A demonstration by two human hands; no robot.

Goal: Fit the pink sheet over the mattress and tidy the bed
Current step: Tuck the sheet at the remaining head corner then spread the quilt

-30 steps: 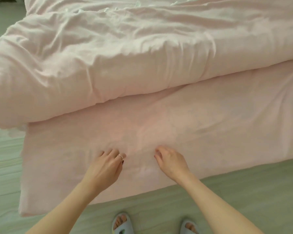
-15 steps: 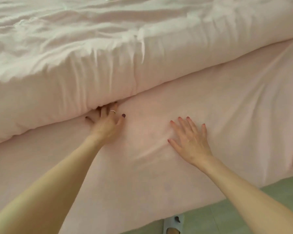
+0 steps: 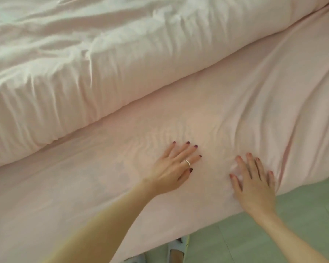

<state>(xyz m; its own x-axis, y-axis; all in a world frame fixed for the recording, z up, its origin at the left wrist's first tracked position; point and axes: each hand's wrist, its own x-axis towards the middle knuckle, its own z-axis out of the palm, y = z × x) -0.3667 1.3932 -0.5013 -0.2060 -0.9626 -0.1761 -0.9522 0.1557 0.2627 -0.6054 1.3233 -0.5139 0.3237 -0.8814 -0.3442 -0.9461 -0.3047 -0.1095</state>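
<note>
Both hands, left hand [image 3: 171,168] and right hand [image 3: 254,183], now flat, fingers spread, gripping nothing; moved right along pink sheet [image 3: 217,111], smoothing creases.

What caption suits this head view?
Both hands, left and right, press flat on the pink sheet beside a bunched duvet.

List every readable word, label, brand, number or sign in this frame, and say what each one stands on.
None: no text can be read anywhere in the head view.
The pink sheet, the pale duvet, the left hand with its ring, the right hand, the slippers and the green floor show no print, tag or logo.
</note>
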